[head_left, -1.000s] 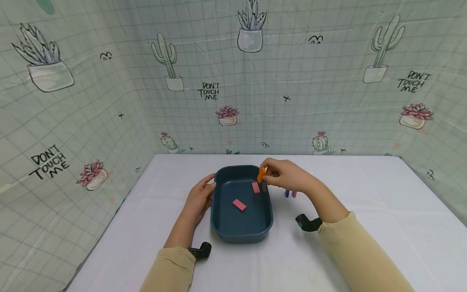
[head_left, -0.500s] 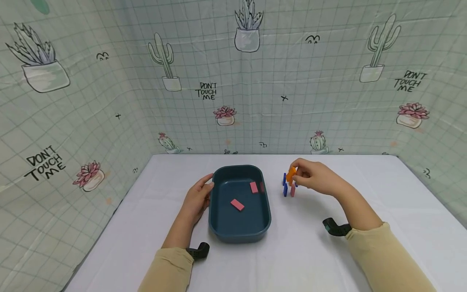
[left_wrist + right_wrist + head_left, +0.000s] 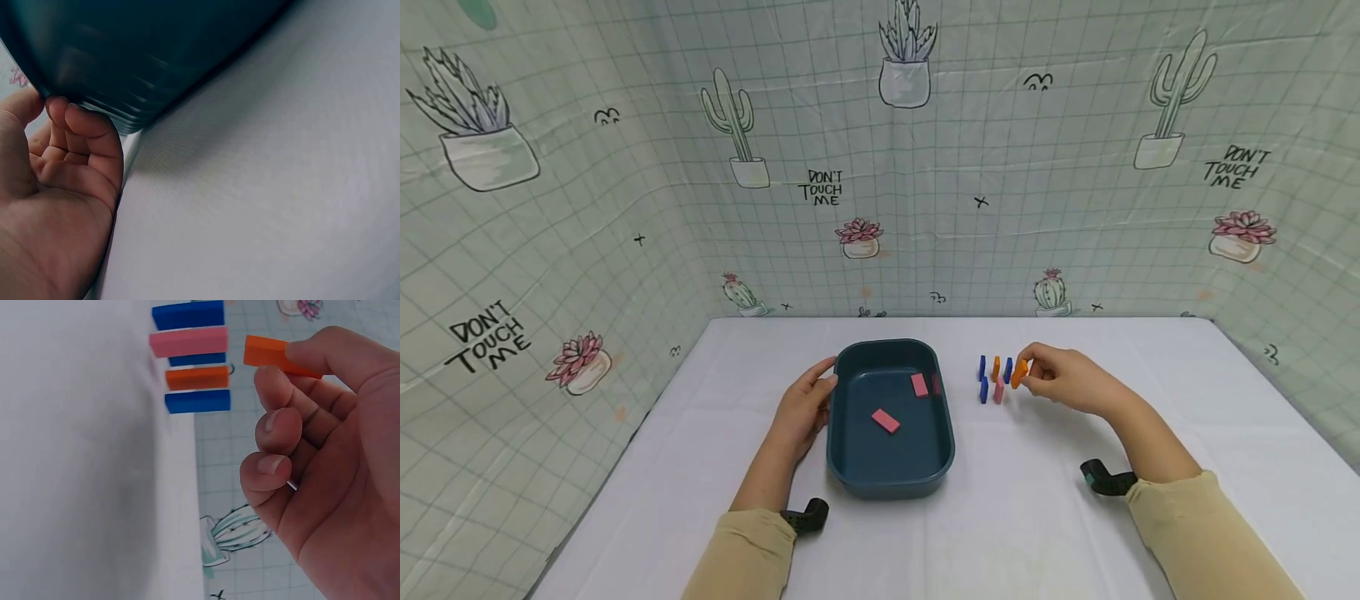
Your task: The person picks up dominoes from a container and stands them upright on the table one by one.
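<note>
My right hand (image 3: 1067,382) pinches an orange domino (image 3: 1019,373) between thumb and fingers, to the right of several small dominoes standing upright on the table. The far row has a blue domino (image 3: 982,367), an orange one and a second blue domino (image 3: 1008,370). Nearer stand another blue domino (image 3: 983,390) and a pink domino (image 3: 999,392). In the right wrist view the held orange domino (image 3: 265,352) is apart from the standing ones. My left hand (image 3: 800,414) grips the left rim of a dark teal bin (image 3: 891,462), in which two pink dominoes (image 3: 886,421) lie flat.
A white cloth covers the table (image 3: 1000,533). Its far edge meets a grid-patterned curtain (image 3: 970,250) printed with cacti. A reddish patch on the bin's right inner wall may be a reflection. Black wrist devices (image 3: 1107,478) sit on both wrists.
My right hand has moved the orange domino from above the bin's right rim, over the standing dominoes, to their right side, and lowered it. My left hand stays on the bin.
</note>
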The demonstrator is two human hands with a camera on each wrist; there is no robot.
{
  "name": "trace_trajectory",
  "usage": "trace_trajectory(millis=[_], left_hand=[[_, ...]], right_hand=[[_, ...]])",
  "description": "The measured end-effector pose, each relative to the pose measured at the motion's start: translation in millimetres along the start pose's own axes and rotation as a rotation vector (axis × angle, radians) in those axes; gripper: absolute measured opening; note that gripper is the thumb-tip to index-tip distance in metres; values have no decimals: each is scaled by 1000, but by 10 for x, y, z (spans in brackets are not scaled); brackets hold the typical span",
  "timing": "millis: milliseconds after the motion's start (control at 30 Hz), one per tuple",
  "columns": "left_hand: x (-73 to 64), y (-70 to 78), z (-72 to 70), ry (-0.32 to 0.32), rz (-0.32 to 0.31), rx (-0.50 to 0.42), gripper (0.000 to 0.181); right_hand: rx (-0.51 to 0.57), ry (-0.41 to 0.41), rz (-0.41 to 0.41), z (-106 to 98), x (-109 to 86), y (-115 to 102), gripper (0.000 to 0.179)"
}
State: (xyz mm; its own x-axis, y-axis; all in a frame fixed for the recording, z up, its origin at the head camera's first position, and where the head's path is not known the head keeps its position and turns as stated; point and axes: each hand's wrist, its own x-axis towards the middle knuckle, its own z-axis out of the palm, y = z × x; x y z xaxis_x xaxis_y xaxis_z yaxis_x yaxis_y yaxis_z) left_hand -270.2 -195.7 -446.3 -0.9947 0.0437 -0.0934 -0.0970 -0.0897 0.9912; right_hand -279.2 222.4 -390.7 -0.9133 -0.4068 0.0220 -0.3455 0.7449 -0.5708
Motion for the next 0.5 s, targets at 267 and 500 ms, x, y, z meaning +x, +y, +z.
trace_trajectory(millis=[267, 500], left_hand=[[-11, 1, 1, -2, -10, -2, 40], [-2, 4, 5, -13, -10, -7, 42]], right_hand=[[-32, -18, 0, 124, 29, 133, 26], [-75, -53, 23, 207, 73, 188, 27]])
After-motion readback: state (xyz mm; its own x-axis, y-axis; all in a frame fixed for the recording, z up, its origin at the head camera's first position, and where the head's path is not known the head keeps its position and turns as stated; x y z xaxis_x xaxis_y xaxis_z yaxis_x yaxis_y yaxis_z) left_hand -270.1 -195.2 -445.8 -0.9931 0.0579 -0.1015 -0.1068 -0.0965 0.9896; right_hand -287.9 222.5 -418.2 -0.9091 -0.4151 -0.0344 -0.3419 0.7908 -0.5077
